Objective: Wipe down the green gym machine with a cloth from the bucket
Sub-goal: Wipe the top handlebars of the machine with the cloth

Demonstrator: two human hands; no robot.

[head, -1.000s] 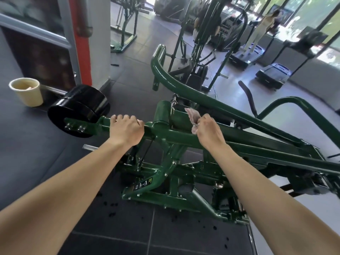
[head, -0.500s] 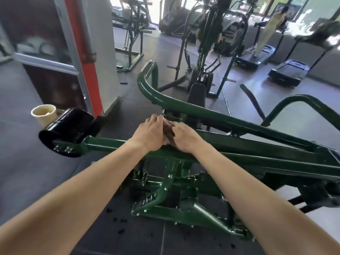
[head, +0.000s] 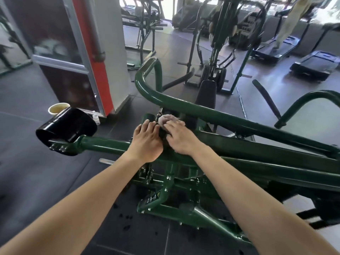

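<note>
The green gym machine [head: 230, 116] fills the middle, its long tubes running from left to right. A pinkish-grey cloth [head: 165, 118] lies bunched on the machine's central joint. My right hand [head: 181, 139] holds it there, fingers curled over its near side. My left hand [head: 147, 141] rests beside it on the horizontal green bar, its fingers fairly straight and reaching to the joint, touching the right hand's side. The cream bucket [head: 57, 108] stands on the floor at the left, partly hidden behind the machine's black roller pad [head: 68, 129].
A red and white pillar [head: 103, 57] with a metal-framed panel stands at the back left. Other green machines, treadmills [head: 312, 65] and a person are in the background. Dark rubber floor tiles with small black specks lie below the frame.
My left hand left the bar near the roller pad and joined my right hand at the central joint. The right hand brought the cloth down onto the joint. The view moved closer.
</note>
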